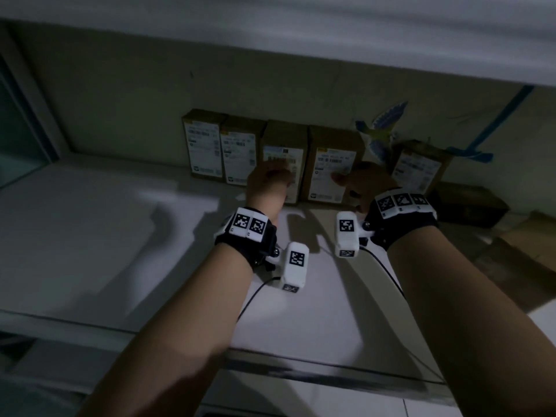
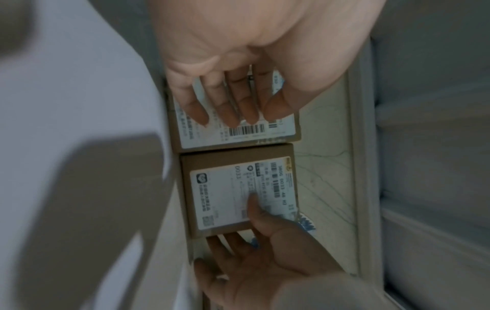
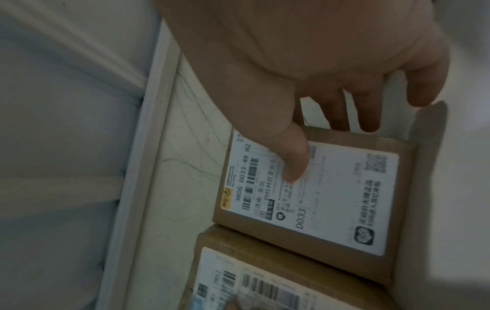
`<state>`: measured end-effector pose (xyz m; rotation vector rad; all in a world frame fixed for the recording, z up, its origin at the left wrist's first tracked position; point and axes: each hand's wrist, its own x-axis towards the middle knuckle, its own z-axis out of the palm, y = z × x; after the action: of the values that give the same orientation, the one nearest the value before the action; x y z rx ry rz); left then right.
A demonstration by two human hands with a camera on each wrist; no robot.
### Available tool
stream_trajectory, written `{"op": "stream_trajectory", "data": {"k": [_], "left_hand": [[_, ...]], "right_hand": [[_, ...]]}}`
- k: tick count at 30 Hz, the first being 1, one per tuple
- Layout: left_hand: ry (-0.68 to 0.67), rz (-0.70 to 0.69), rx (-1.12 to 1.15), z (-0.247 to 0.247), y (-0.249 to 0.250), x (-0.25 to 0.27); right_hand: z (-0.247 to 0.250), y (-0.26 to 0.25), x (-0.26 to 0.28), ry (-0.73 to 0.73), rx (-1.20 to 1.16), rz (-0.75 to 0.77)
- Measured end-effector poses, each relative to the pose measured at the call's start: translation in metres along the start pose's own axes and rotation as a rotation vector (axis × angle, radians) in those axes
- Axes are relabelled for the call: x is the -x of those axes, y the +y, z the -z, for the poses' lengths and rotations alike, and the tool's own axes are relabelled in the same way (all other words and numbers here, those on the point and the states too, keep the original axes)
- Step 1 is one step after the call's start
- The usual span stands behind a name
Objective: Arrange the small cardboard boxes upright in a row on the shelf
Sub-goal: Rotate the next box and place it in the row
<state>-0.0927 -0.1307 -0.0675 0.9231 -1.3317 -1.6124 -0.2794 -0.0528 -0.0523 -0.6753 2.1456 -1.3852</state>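
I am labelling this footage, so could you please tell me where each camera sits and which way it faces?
Head: worn on the head, looking down at the shelf; both forearms show.
Left wrist: along the left hand, straight fingers on the barcode box.
Right wrist: along the right hand, thumb on the D033 box.
Both wrist views share the D033 box and barcode box.

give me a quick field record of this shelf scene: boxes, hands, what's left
setting: white shelf against a wall, dim light
boxes in row: four small cardboard boxes upright, labels facing out
third box: left hand lies flat on its label, fingers straight
fourth box: right hand holds it, thumb on the label, fingers behind its right side
fifth box: apart to the right, tilted, not in the row
other: blue bird sticker on the wall
left to do: bring the fifth box into line
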Motion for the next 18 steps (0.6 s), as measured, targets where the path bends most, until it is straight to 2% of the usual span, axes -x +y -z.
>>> {"op": "stream_trajectory", "data": {"k": [3,7,11,13,18], "left_hand": [[-0.004,-0.007,0.0,0.001,-0.002,-0.003],[-0.079,0.036,-0.047,-0.003,0.003,0.001],[-0.201,0.168,0.071,-0.009,0.008,0.008],[-0.241,0.177,0.088,-0.008,0.005,0.01],[-0.218,0.184,0.118,-0.004,-0.006,0.005]], "right_hand": [[-0.002,0.002,-0.004,-0.006,-0.065,-0.027],[-0.008,0.024,-0.025,-0.025,-0.133,-0.079],[-0.015,0.0,0.019,-0.023,-0.115,-0.066],[-0.011,-0.005,0.03,-0.036,-0.092,-0.073],[0.014,-0.012,0.052,-0.123,-0.151,-0.126]]}}
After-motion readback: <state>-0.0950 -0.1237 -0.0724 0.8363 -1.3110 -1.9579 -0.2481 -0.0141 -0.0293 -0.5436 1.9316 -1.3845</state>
